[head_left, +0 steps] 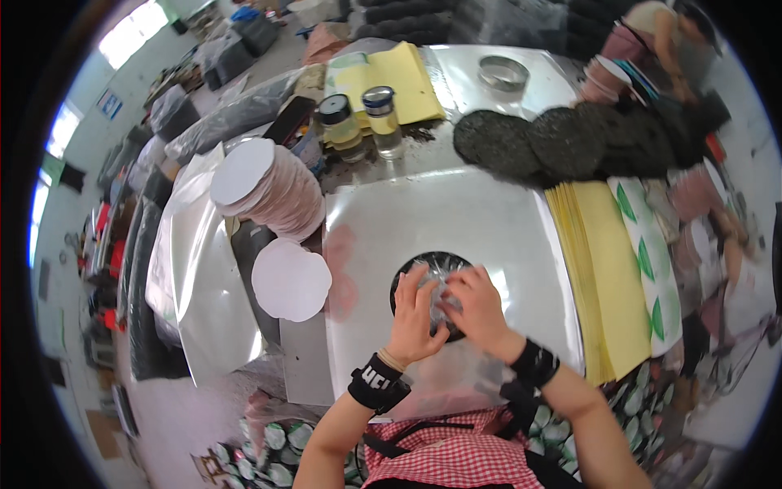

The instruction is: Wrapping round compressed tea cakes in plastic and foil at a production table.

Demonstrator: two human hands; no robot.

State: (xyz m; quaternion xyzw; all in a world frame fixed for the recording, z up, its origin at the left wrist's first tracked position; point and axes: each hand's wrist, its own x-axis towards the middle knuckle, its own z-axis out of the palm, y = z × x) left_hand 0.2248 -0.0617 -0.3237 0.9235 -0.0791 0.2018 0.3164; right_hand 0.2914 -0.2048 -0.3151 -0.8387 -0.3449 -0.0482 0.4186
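On the shiny metal-looking sheet (383, 216) in front of me lies a dark round disc (405, 268), partly covered by crumpled clear plastic film (440, 269). My left hand (417, 318) is bent over the disc's left side, fingers on the film and thumb toward the near edge. From the right, my right hand (476, 306) curls its fingers into the same film near the disc's middle. Both hands hide much of the disc. Black bands are wrapped around my wrists. Left of the sheet, a white paper round (291, 279) lies below a tall stack of white rounds (273, 187).
Dark flat discs (497, 143) overlap at the back right. Yellow sheets (607, 277) line the right side. Two lidded jars (383, 134) and a metal ring (503, 73) stand at the back. Green-and-white packages (277, 436) lie below the table. Another person (656, 41) works at far right.
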